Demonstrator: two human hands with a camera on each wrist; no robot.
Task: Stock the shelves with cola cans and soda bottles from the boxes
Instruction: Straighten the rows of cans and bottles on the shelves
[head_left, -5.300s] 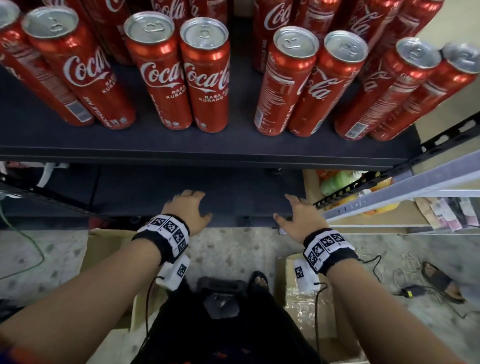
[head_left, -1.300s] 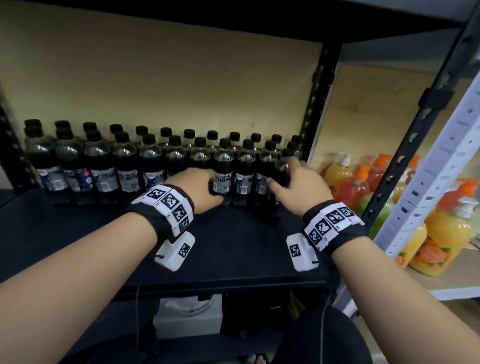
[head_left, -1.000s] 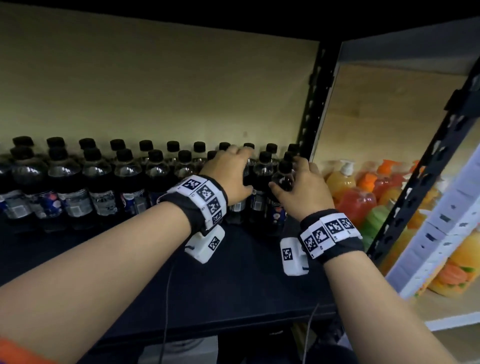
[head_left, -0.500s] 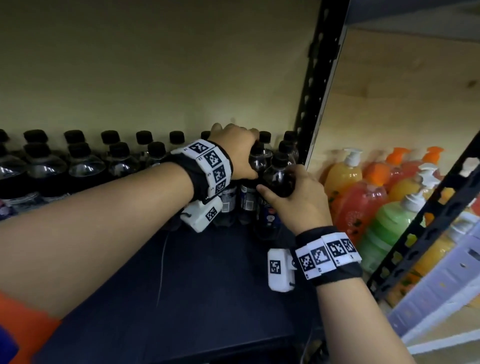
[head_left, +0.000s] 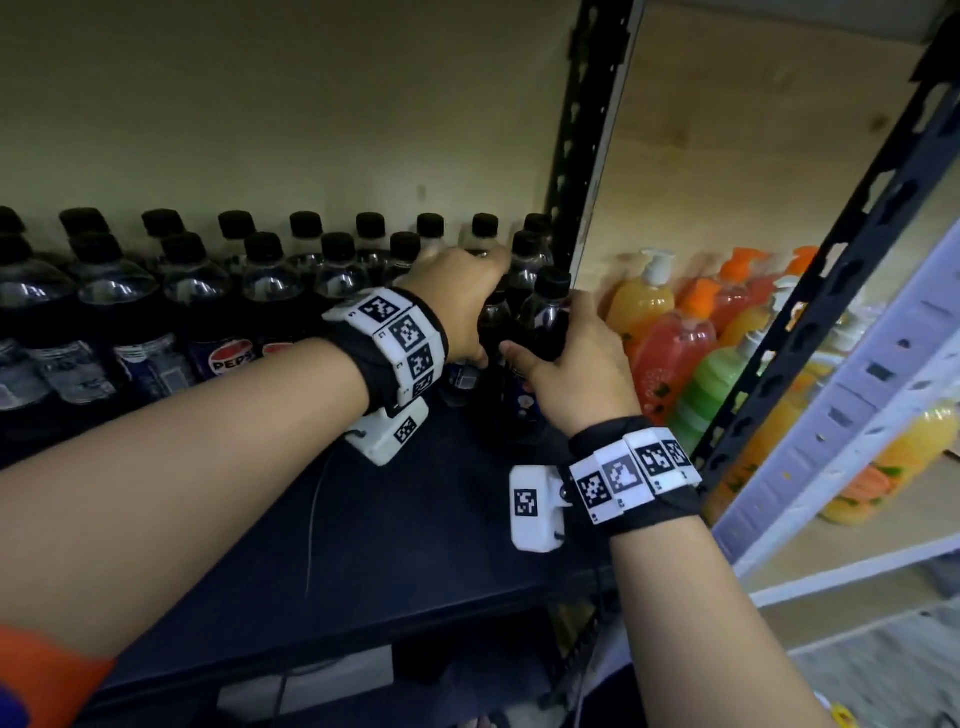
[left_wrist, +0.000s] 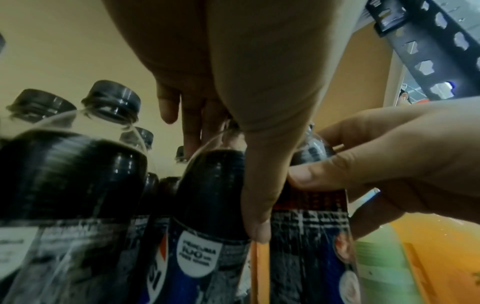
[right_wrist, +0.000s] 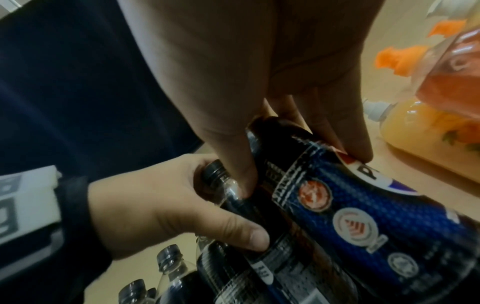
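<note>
Each hand's fingers grip a soda bottle (head_left: 540, 332) (left's (left_wrist: 207, 205) cap hidden); labels blurred.

The soda bottles (head_left: 130, 322) held near-black liquid under black caps (head_left: 236, 223), with clear plastic at the necks. Their labels (right_wrist: 363, 207) were deep blue with a fine dotted texture, carrying a red, white and blue roundel, a red round badge and white round marks. The shelf (head_left: 363, 519) was dark navy, perhaps black in the dim light, and its perforated uprights (head_left: 576, 130) were black. The wall (head_left: 260, 104) behind was pale yellow-beige. The pump bottles (head_left: 670, 348) beside were orange, red-orange, green and yellow, topped with white or orange pumps. Both wristbands (head_left: 402, 340) were black, with white tiles bearing black square-code patterns. A sleeve edge (head_left: 47, 680) was orange.
</note>
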